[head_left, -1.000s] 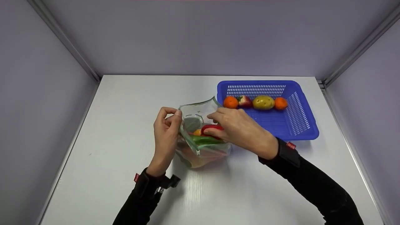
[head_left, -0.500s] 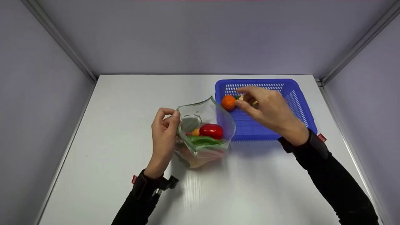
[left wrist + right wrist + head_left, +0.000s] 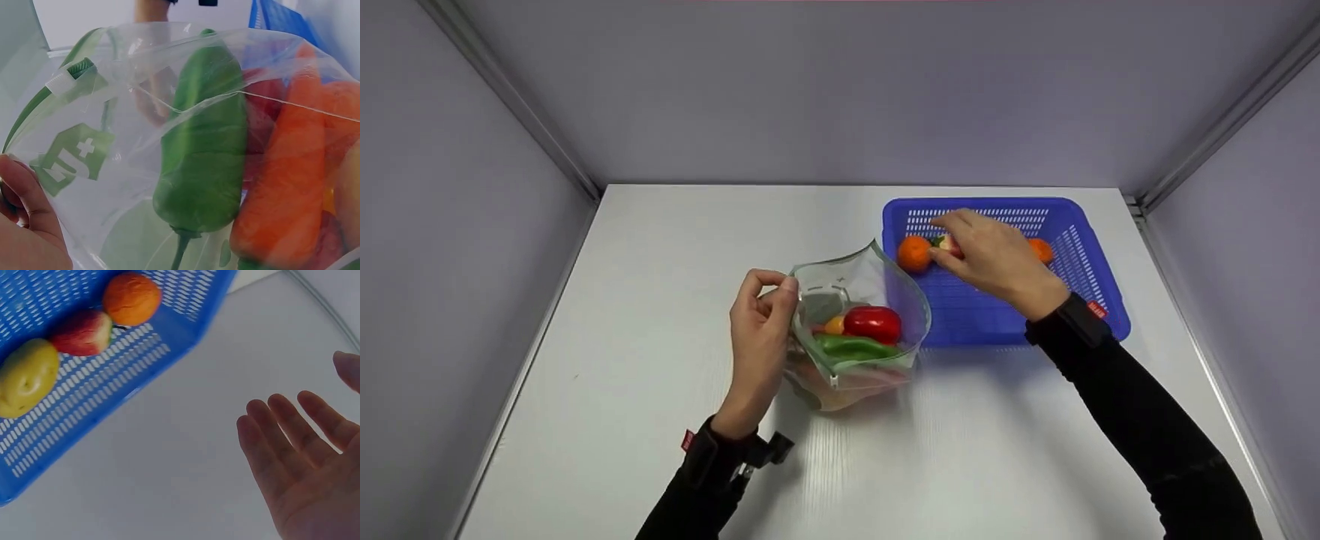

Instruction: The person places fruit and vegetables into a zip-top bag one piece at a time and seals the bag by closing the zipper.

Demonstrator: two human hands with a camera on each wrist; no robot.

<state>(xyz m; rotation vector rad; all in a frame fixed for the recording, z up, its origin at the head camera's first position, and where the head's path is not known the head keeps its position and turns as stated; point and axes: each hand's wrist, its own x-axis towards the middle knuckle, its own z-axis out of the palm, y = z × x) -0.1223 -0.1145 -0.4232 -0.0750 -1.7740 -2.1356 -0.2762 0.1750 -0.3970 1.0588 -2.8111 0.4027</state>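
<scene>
My left hand (image 3: 760, 334) pinches the left rim of a clear zip bag (image 3: 877, 377), keeping its mouth spread. Inside the bag lie a shiny red pepper (image 3: 873, 324) and a long green pepper (image 3: 202, 140). A carrot (image 3: 284, 197) shows through its wall in the left wrist view. Over the blue basket (image 3: 982, 322), my right hand (image 3: 997, 259) hovers with loosely bent fingers and holds nothing. Beneath and around it are an orange tangerine (image 3: 915, 253), a red-and-pale fruit with a green top (image 3: 948, 244), and a potato (image 3: 28, 377), which the hand hides in the head view.
A second tangerine (image 3: 1041, 250) sits at the right end of the row in the basket. The bag stands on the white table (image 3: 660, 262), just left of the basket's near corner. Grey panels (image 3: 840, 90) enclose the table at the back and sides.
My right hand has let go of the red pepper inside the bag and moved right and away, over the basket. The left hand still holds the bag's rim.
</scene>
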